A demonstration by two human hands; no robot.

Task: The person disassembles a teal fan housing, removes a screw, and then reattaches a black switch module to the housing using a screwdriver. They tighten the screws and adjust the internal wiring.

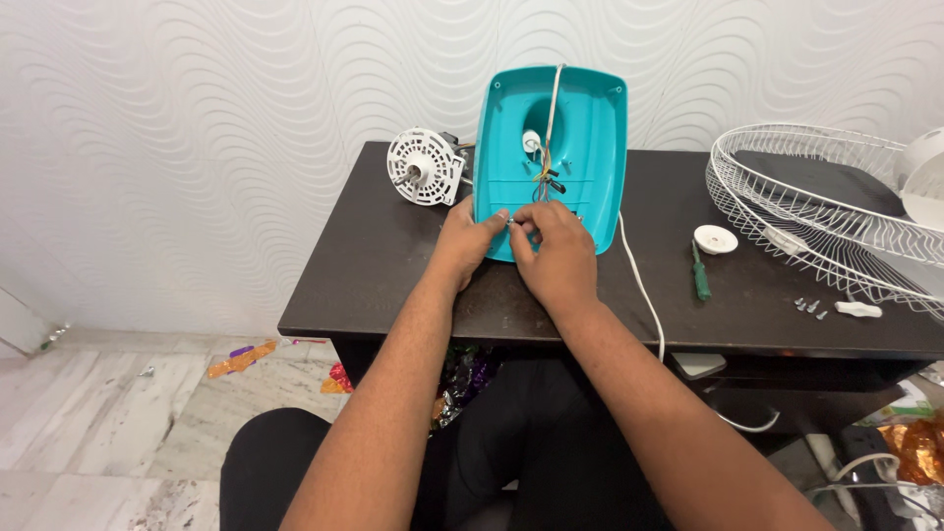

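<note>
A teal plastic fan base (590,128) stands tilted with its hollow underside toward me on a dark table (393,285). Wires and a white cord (554,108) run down inside it. My left hand (470,236) and my right hand (556,246) meet at the base's lower edge, fingertips pinched together on a small metal part (511,223) among the wires. What exactly the part is, I cannot tell.
A white fan motor (425,167) lies left of the base. To the right are a green-handled screwdriver (700,277), a white round cap (715,238), a few loose screws (810,307) and a white wire fan guard (816,206). The cord trails off the table's front edge (644,295).
</note>
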